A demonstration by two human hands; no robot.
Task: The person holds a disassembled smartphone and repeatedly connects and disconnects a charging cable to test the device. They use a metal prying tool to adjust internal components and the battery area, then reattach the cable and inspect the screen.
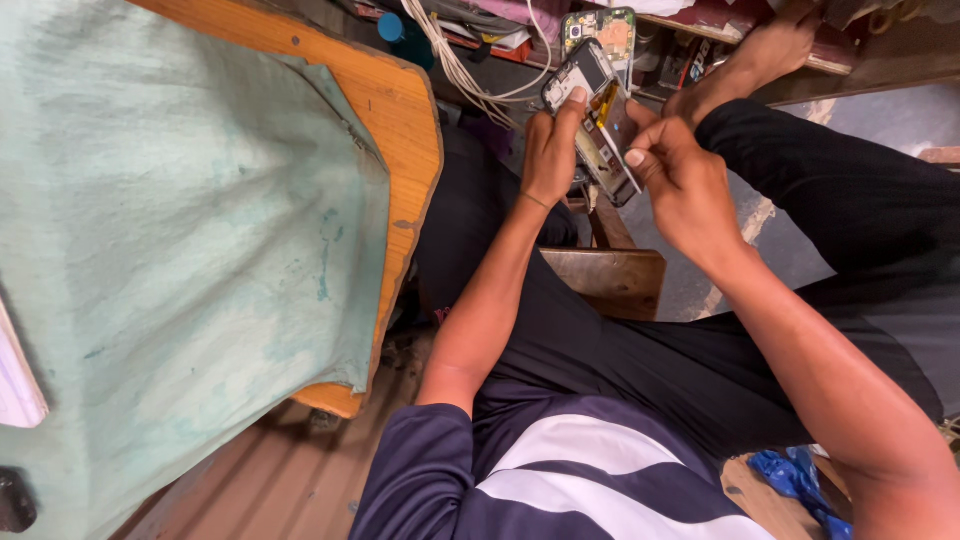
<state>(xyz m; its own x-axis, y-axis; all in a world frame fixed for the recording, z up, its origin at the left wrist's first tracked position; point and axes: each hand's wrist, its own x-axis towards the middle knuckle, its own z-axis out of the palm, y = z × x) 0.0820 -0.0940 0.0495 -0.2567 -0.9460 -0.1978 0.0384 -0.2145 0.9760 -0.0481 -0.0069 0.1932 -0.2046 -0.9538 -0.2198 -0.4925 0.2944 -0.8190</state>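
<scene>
An opened mobile phone [592, 110] with its back cover off shows its inner boards and a yellow strip. My left hand [550, 155] grips its left edge, fingers curled behind it and a fingertip on the upper part. My right hand [680, 175] holds the right side, thumb and forefinger pinching at the inner parts near the middle. I hold the phone up over my lap, above my black trousers [640, 350].
A wooden table [400, 120] covered with a pale green cloth [180, 250] fills the left. A second opened phone [603, 30] and white cables [460, 60] lie on a shelf ahead. A wooden stool [615, 275] stands below my hands. My bare foot [760, 55] rests near the shelf.
</scene>
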